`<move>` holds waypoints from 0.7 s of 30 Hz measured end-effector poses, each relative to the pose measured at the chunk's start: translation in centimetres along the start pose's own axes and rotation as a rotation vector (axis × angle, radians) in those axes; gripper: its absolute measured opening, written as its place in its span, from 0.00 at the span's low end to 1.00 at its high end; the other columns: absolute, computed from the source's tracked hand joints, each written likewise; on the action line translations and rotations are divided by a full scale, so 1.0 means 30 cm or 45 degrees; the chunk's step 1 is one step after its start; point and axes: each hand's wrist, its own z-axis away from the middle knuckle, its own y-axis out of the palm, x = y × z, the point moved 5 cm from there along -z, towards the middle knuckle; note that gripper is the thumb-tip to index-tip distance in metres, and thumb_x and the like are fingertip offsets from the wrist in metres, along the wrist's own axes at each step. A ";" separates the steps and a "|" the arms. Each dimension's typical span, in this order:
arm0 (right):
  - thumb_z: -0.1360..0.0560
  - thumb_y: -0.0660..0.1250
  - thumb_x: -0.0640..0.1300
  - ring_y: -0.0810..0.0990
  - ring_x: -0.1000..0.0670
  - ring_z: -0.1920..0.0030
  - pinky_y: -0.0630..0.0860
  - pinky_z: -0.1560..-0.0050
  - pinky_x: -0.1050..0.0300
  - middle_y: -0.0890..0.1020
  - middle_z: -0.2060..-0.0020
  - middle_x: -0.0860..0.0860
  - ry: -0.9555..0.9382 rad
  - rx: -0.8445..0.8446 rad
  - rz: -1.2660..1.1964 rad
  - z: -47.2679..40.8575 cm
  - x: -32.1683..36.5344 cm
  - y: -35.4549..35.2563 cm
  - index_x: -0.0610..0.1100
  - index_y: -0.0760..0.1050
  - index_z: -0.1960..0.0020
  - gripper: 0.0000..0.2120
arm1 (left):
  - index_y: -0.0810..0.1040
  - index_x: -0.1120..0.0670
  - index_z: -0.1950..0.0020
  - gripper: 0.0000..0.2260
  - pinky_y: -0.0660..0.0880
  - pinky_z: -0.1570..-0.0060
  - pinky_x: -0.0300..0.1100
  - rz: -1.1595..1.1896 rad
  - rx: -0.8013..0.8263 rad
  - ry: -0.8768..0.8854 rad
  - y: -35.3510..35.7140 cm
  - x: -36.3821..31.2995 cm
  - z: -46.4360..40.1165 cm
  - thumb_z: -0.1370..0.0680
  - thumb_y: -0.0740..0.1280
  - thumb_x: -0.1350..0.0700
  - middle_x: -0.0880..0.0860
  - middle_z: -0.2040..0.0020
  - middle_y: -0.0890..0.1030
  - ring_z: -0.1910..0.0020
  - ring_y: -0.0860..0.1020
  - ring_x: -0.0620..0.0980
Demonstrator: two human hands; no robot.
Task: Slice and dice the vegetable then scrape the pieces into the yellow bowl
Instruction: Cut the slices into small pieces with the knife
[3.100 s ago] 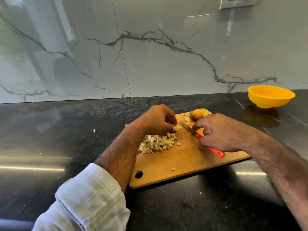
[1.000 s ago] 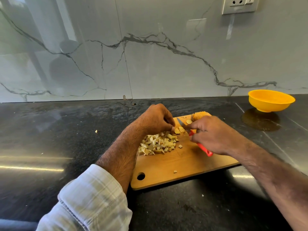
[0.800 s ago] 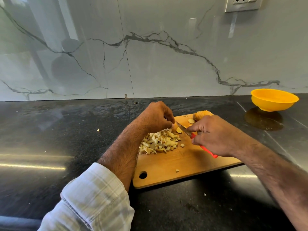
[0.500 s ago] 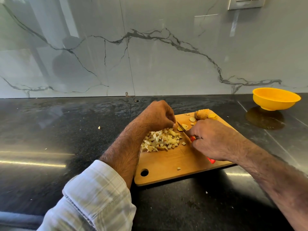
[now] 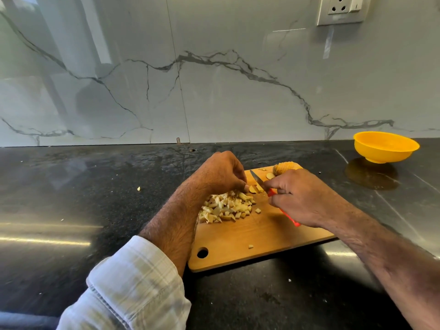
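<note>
A wooden cutting board (image 5: 257, 236) lies on the black counter. A heap of pale diced vegetable pieces (image 5: 227, 207) covers its left part. My left hand (image 5: 221, 172) pinches a small slice (image 5: 252, 189) at the heap's far edge. My right hand (image 5: 302, 198) grips a red-handled knife (image 5: 258, 181), its blade down on that slice. A stack of cut slices (image 5: 284, 168) stands at the board's far corner, partly hidden by my right hand. The yellow bowl (image 5: 385, 146) stands empty at the far right.
A marble backsplash runs along the counter's far edge, with a wall socket (image 5: 342, 8) at the top right. A stray piece (image 5: 138, 188) lies on the counter left of the board. One loose dice (image 5: 250, 246) lies near the board's front.
The knife has gone on chopping small slices beside the heap; both hands stay close together over the board. The camera has shifted slightly.
</note>
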 end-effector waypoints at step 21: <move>0.21 0.66 0.45 0.79 0.54 0.56 0.82 0.52 0.57 0.80 0.58 0.53 0.023 0.141 0.225 -0.033 0.042 0.054 0.46 0.83 0.37 0.14 | 0.88 0.49 0.54 0.04 0.73 0.58 0.35 -0.098 -0.028 -0.041 0.010 -0.008 -0.006 0.25 0.79 0.51 0.44 0.53 0.86 0.51 0.82 0.41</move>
